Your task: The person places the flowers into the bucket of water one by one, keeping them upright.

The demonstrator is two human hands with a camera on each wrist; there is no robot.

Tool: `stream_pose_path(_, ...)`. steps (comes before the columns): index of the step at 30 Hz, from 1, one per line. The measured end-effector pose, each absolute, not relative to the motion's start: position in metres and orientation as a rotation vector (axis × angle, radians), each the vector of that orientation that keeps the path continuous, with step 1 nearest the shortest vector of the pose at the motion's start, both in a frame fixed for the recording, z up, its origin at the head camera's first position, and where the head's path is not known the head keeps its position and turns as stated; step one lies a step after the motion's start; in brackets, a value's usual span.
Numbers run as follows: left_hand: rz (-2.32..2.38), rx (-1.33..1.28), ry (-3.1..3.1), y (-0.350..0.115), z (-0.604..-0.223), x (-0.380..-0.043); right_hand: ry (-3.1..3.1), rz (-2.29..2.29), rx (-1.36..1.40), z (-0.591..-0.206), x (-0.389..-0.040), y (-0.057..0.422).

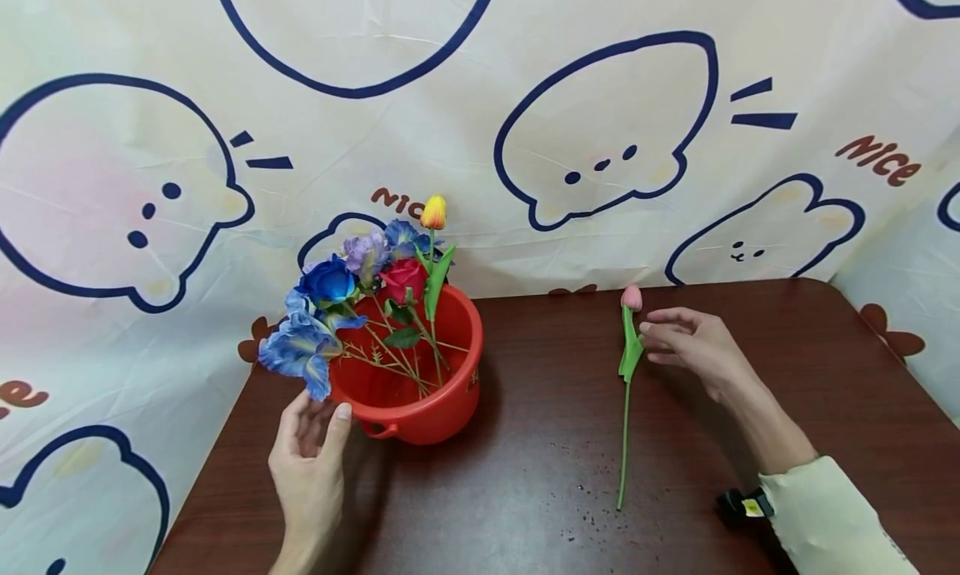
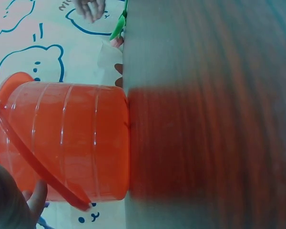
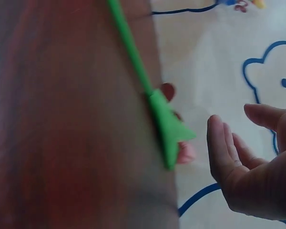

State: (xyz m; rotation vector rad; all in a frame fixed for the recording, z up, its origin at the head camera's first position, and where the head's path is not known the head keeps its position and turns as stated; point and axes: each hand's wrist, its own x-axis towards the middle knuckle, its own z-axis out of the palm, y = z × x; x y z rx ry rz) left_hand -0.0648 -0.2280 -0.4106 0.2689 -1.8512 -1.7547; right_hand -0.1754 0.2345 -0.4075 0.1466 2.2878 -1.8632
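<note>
A red bucket (image 1: 441, 421) stands at the left of the table with several artificial flowers in it. Among them are a blue rose (image 1: 327, 281), a red rose (image 1: 403, 278), a yellow-orange tulip (image 1: 433, 212) and a blue ruffled flower (image 1: 296, 350). My left hand (image 1: 311, 462) is at the bucket's near-left rim, fingers loosely bent; firm contact is unclear. The left wrist view shows the bucket's handle (image 2: 40, 167) hanging beside that hand. A pink tulip (image 1: 626, 367) lies on the table, bloom away from me. Just right of its leaves, my right hand (image 1: 697, 350) hovers with nothing held.
The dark wooden table (image 1: 540, 475) ends at a patterned cloth backdrop (image 1: 600, 250). Small dark specks (image 1: 592, 508) are scattered near the tulip's stem end. A black band with a yellow label (image 1: 750, 505) sits at my right cuff.
</note>
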Motion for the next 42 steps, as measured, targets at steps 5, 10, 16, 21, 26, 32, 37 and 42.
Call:
stream_pose_path(5,-1.757,0.276,-1.856,-0.227,-0.41,-0.065,2.327,-1.741,0.223,-0.424,-0.179,0.236)
stream_pose_path(10,-1.766,0.261,-1.844,-0.227,-0.409,-0.066,2.406,-1.604,0.239,-0.431,-0.181,0.231)
stream_pose_path(16,-1.747,0.269,-1.867,-0.226,-0.408,-0.066,2.451,-1.574,0.233,-0.433,-0.18,0.226)
stream_pose_path(21,-1.745,0.269,-1.868,-0.226,-0.406,-0.067,2.534,-1.475,0.244,-0.434,-0.181,0.219)
stream_pose_path(26,-1.754,0.255,-1.849,-0.228,-0.406,-0.067,2.562,-1.442,0.239,-0.435,-0.182,0.213)
stream_pose_path(32,-1.743,0.263,-1.864,-0.228,-0.408,-0.066,2.484,-1.513,0.26,-0.434,-0.18,0.213)
stream_pose_path(37,-1.752,0.287,-1.866,-0.228,-0.409,-0.065,2.474,-1.523,0.232,-0.434,-0.177,0.214)
stream_pose_path(42,-1.77,0.274,-1.847,-0.228,-0.41,-0.064,2.423,-1.621,0.158,-0.428,-0.175,0.212)
